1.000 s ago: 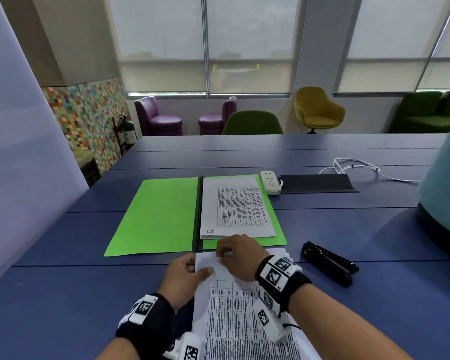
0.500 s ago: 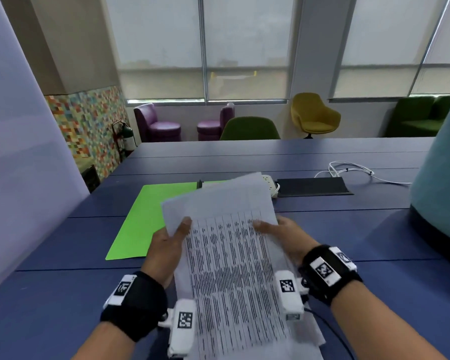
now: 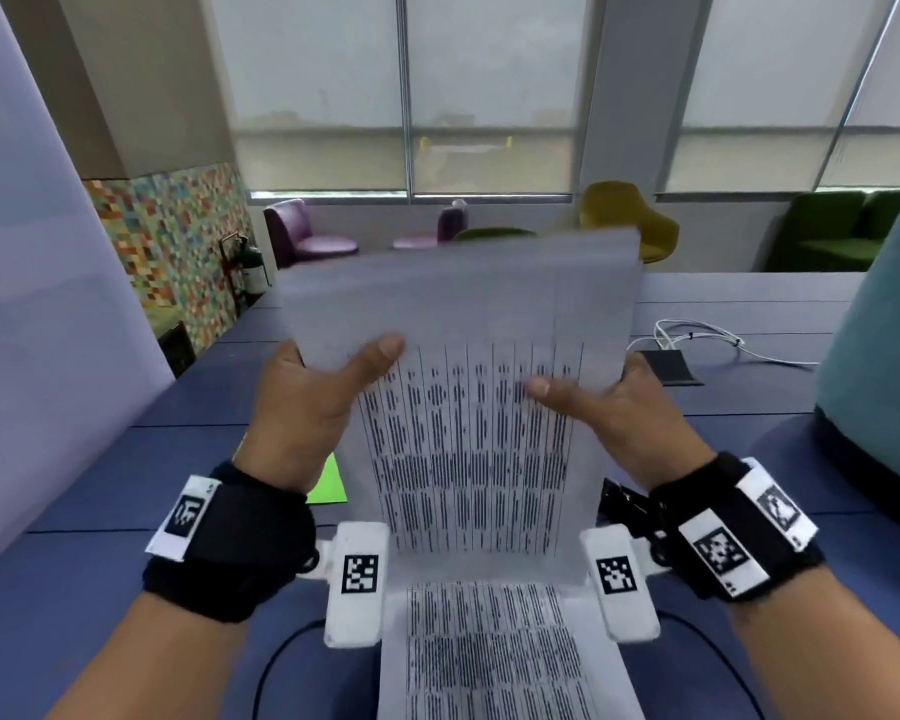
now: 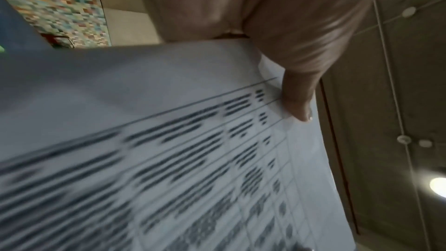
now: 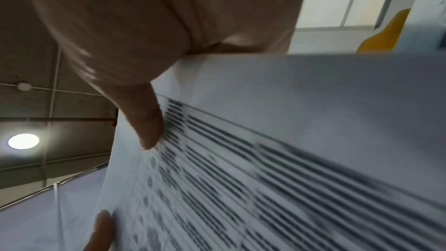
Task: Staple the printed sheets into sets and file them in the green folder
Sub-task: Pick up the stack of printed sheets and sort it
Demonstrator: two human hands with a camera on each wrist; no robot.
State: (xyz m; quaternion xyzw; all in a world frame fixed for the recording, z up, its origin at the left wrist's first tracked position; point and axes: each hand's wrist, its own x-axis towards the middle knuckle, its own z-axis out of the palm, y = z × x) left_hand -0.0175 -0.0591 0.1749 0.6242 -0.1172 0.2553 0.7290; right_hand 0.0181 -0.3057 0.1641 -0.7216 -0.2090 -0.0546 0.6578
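A set of printed sheets (image 3: 468,407) covered in table text stands almost upright in front of me, lifted off the table. My left hand (image 3: 323,392) pinches its left edge, thumb on the printed face. On the opposite edge my right hand (image 3: 609,402) grips the same way. Both wrist views show a thumb pressed on the printed sheets (image 4: 169,150) (image 5: 277,150). More printed pages (image 3: 489,652) lie flat on the table below. Only a corner of the green folder (image 3: 328,483) shows past my left wrist. The black stapler (image 3: 624,498) is partly hidden behind my right wrist.
The blue table (image 3: 126,485) stretches ahead, with a white cable (image 3: 707,335) and a dark mat (image 3: 668,366) at the back right. A teal object (image 3: 879,356) stands at the right edge. Chairs line the windows beyond.
The sheets went from flat on the table to raised upright before me. Both hands moved up and apart onto the side edges, and the paper now hides most of the folder.
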